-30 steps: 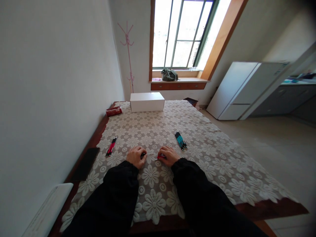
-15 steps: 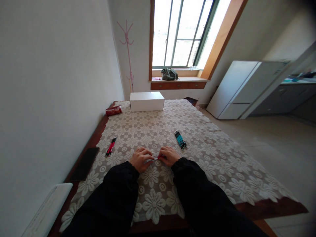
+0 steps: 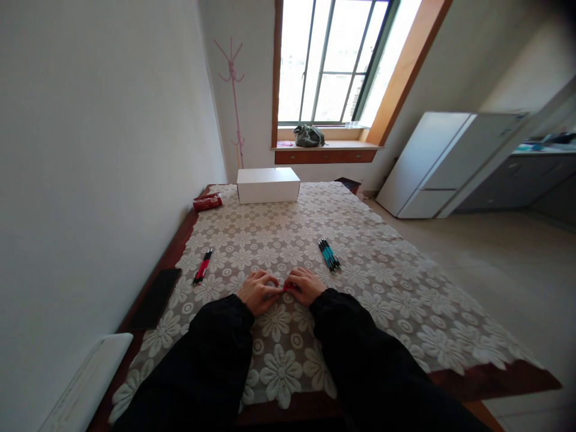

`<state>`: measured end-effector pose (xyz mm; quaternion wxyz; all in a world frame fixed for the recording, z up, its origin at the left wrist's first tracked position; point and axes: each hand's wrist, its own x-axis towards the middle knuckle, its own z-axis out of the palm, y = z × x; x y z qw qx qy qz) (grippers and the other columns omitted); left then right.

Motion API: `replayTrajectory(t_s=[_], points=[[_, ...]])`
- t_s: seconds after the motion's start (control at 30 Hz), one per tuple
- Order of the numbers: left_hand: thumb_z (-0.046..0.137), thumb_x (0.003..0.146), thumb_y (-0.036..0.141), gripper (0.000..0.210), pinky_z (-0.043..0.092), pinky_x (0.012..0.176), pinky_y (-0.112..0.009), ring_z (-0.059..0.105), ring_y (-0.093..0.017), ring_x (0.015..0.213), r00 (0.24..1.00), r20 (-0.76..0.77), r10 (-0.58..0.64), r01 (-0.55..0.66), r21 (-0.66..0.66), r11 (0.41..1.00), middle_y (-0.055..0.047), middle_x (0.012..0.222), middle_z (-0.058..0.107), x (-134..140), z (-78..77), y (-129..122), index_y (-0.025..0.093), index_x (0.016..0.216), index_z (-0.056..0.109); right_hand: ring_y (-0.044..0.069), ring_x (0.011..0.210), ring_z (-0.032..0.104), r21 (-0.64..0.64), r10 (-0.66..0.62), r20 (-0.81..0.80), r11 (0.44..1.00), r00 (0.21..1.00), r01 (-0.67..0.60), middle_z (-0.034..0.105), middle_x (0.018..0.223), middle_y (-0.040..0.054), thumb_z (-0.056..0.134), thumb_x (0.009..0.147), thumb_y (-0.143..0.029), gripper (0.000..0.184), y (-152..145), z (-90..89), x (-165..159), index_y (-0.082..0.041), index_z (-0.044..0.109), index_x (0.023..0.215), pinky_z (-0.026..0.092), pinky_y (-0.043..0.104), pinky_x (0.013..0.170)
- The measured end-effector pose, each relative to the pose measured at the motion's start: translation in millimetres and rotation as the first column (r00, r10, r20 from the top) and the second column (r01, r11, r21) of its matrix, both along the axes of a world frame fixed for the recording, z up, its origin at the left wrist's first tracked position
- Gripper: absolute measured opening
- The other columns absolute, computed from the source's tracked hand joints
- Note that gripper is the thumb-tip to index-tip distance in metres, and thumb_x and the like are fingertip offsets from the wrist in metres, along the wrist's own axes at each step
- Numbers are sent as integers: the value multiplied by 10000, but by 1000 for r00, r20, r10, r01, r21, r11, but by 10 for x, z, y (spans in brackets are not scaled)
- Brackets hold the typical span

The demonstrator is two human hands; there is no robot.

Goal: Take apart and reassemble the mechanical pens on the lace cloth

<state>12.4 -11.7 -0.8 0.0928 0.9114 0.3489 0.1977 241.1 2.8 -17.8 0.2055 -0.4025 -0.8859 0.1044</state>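
Note:
My left hand is closed in a pinch, thumb and index finger on a thin pale piece, mostly hidden at the fingertips. Just to its right, my right hand pinches a small red pen part. The fingertips of both hands almost meet, and the two pieces line up end to end between them. Both hands rest low over the patterned tablecloth. Two red-and-black pens lie to the left of my hands. Beyond my right hand lies a row of several teal-and-black pens.
A white box stands at the table's far end, with a red packet to its left. Along the left edge lie a dark flat pad and a white object. The wall runs close by on the left.
My hands have come slightly closer together. The pale piece that showed between the fingertips is now almost covered, and more of the red part shows under my right hand.

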Motion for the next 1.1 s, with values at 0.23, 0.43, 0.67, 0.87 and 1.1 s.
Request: replayTrajectory(t_s=[0.23, 0.43, 0.67, 0.87, 1.1], points=[[567, 887, 320, 241, 452, 916, -392, 548, -209, 1011, 993, 115, -13, 1, 101, 995, -39, 1052, 664, -8, -8, 6, 328, 1086, 702, 181, 836, 553, -41, 15, -222, 999, 975, -25, 610, 823, 33, 600, 855, -198, 55, 7, 16, -28, -207, 654, 857, 434, 319, 787], [553, 892, 276, 252, 449, 934, -372, 564, -199, 1020, 965, 254, 64, -106, 153, 983, -51, 1035, 667, -27, 41, 4, 296, 1106, 685, 165, 786, 575, -177, -38, -553, 981, 832, -73, 636, 831, 37, 574, 874, -296, 122, 3, 85, -58, -196, 644, 865, 465, 307, 726], [620, 803, 228, 248, 425, 936, -396, 553, -235, 1069, 930, 192, 312, -321, 15, 947, -50, 1068, 667, -35, 21, 35, 259, 1039, 692, 157, 716, 611, -471, -347, -843, 845, 410, -254, 654, 779, 14, 713, 760, -448, 273, 1, 89, -77, -206, 640, 862, 507, 308, 674], [625, 784, 258, 230, 400, 949, -408, 536, -245, 1093, 909, 132, 394, -391, -49, 919, -43, 1084, 661, -49, 12, 43, 253, 1005, 690, 173, 768, 648, -491, -513, -857, 788, 44, -373, 676, 836, 11, 804, 674, -396, 296, 59, 45, -69, -229, 647, 862, 551, 342, 725], [622, 781, 283, 237, 380, 949, -410, 520, -254, 1097, 891, 69, 449, -444, -84, 892, -48, 1090, 655, -49, 21, 41, 244, 1007, 683, 171, 747, 647, -483, -483, -873, 831, 71, -277, 689, 825, 15, 798, 687, -394, 292, 51, 76, -74, -217, 646, 864, 544, 344, 740]])
